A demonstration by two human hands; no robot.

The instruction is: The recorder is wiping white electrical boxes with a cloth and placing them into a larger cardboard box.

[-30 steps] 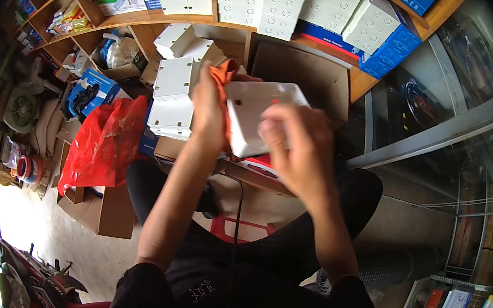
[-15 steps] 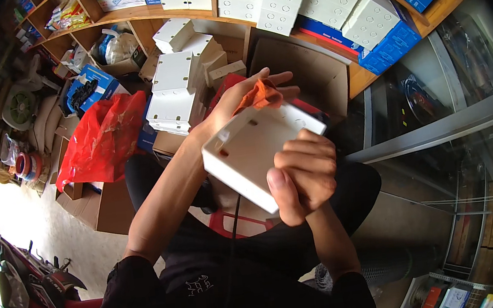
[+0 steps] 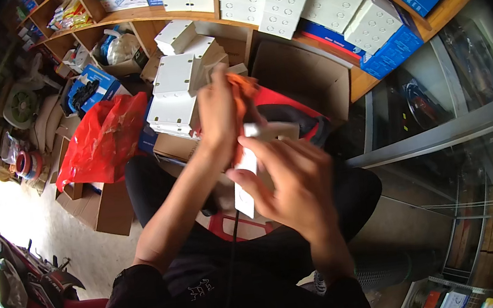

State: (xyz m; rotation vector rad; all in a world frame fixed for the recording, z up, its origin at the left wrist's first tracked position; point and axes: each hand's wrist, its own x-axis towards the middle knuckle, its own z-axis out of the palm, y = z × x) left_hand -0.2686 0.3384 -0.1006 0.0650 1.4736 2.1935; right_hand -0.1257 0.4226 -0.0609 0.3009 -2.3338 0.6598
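The white square box [image 3: 244, 198] is tipped on edge in front of my lap, partly hidden behind my right hand [image 3: 297, 188]. That hand grips it, thumb on the near side. My left hand [image 3: 218, 111], smeared by motion, is closed on an orange cloth [image 3: 243, 85] just above the box's far end. Whether the cloth touches the box cannot be made out. Beyond my left hand stand stacked white boxes [image 3: 173, 95] of a similar kind.
A red plastic bag [image 3: 103, 138] lies on cartons to the left. An open cardboard box [image 3: 301, 70] is ahead, below a wooden shelf with more white boxes [image 3: 288, 1]. Glass cabinets [image 3: 418, 102] stand at right, a motorbike [image 3: 48, 289] at lower left.
The box has turned from showing its open inside to standing edge-on, and moved slightly left. My left hand, with the cloth, has drawn back left from its far rim.
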